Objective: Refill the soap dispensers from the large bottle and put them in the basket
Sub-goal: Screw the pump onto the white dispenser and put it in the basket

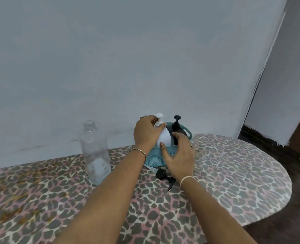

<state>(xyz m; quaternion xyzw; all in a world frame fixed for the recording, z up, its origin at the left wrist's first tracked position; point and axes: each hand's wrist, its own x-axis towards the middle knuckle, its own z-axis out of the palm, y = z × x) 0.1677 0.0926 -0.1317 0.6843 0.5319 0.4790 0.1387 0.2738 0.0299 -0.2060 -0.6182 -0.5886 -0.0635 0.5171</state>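
White dispenser (164, 138) sits in basket (153, 159); left hand (145, 133) grips its neck, right hand (179, 155) rests spread against basket, likely steadying it.

The large bottle (96, 152) is formed of clear smooth plastic. The basket (154, 158) is moulded in matt, woven-textured plastic. The table (233, 173) is covered by glossy leopard-print sheeting.

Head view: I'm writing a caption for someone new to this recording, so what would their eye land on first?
Both hands meet at the teal basket by the wall: the left hand grips a white dispenser set in it beside a black dispenser, and the right hand spreads open over the basket's front. Left of them an uncapped clear bottle stands on the leopard-print table cover.
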